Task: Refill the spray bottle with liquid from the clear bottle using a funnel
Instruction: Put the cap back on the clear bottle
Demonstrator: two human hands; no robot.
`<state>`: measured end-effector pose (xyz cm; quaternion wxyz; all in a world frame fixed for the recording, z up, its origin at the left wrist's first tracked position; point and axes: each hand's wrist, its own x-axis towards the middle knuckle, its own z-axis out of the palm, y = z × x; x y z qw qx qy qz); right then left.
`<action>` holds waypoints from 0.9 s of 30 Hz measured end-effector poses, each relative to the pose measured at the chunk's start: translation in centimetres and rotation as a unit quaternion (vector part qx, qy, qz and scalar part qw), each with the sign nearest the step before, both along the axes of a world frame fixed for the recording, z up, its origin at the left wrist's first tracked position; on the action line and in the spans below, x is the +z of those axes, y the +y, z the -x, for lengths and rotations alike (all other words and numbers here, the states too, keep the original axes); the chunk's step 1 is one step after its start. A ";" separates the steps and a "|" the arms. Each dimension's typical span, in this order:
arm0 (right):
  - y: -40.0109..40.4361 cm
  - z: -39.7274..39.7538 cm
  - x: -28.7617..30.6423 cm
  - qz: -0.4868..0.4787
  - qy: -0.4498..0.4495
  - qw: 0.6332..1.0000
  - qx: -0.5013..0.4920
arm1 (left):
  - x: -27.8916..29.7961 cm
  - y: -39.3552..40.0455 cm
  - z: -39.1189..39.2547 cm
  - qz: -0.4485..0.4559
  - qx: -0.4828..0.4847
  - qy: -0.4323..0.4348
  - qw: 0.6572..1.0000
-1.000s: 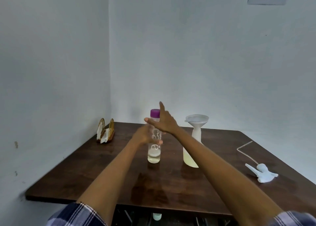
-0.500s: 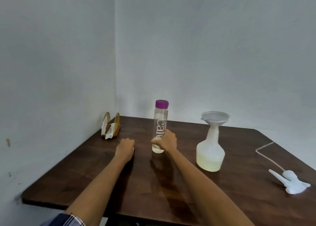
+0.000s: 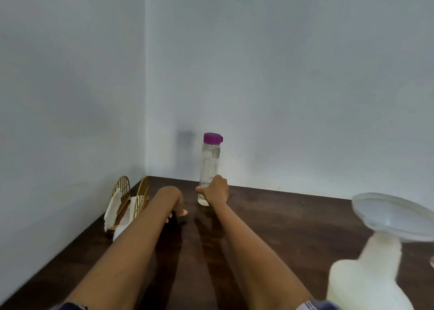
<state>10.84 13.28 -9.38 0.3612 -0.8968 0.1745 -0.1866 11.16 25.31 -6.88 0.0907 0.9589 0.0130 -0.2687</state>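
Right grip [image 3: 215,188] wrapped round upright clear bottle [image 3: 209,166] low on counter [image 3: 281,215]; left grip [image 3: 177,210] mostly hidden behind forearm, openness unclear. Funnel [image 3: 394,218] blurred, spray bottle [image 3: 366,279] cut off.

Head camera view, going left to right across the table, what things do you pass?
Gold napkin holder → left hand → clear bottle with the purple cap, gripped low by the right hand → spray bottle with the funnel in its neck.
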 end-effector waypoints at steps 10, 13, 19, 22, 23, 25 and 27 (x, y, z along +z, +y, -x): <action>0.3 -3.6 -0.7 0.030 0.018 0.999 -0.025 | -0.8 -2.9 -0.7 0.047 -0.016 -0.126 0.991; 0.4 -1.8 0.1 0.093 0.075 0.993 -0.023 | -0.9 -2.4 0.2 0.042 -0.035 -0.134 0.989; -1.1 4.0 3.8 0.063 0.038 0.997 0.015 | -0.4 -0.3 3.4 0.072 -0.049 -0.144 0.986; -1.7 7.9 6.2 0.086 0.015 0.996 0.030 | 0.1 0.2 6.4 0.104 -0.058 -0.190 0.975; -1.7 9.2 6.9 0.094 0.011 0.994 0.045 | 0.3 0.2 7.6 0.111 -0.062 -0.200 0.972; -1.3 11.9 8.2 0.099 -0.008 0.991 0.088 | 0.5 -0.3 10.5 0.119 -0.081 -0.204 0.968; -0.7 14.5 9.3 0.107 -0.036 0.986 0.121 | 0.8 -0.8 13.3 0.120 -0.100 -0.202 0.967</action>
